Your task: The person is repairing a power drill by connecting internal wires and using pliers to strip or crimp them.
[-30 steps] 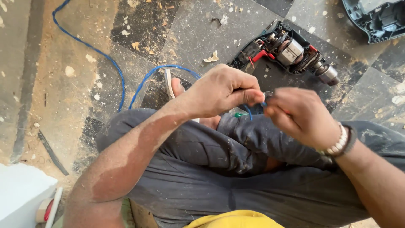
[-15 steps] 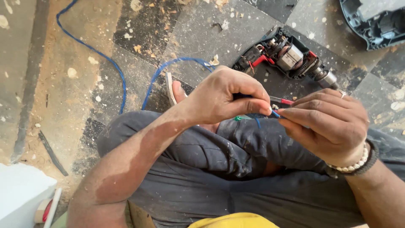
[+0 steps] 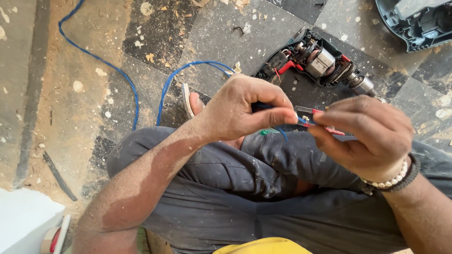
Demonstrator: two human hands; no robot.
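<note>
My left hand [image 3: 245, 110] pinches the end of a blue cable [image 3: 165, 89] just above my knees. My right hand [image 3: 369, 136] grips the thin red, blue and green wire ends [image 3: 306, 123] coming out of that cable, fingertips close to the left hand's. A bead bracelet is on my right wrist. Beyond my hands lies an opened power drill [image 3: 320, 63] with its motor and red parts exposed, on the dusty tiled floor. The blue cable loops away across the floor to the upper left.
A dark plastic housing half [image 3: 416, 21] lies at the top right. My legs in dark trousers [image 3: 245, 188] fill the lower frame, one foot in a sandal [image 3: 188, 101]. A white box [image 3: 23, 226] and a tape roll [image 3: 54, 237] sit at the bottom left. Wood chips litter the floor.
My right hand has turned over and shifted right along the wire ends, while the left hand keeps its pinch on the cable. The view has drifted slightly.
</note>
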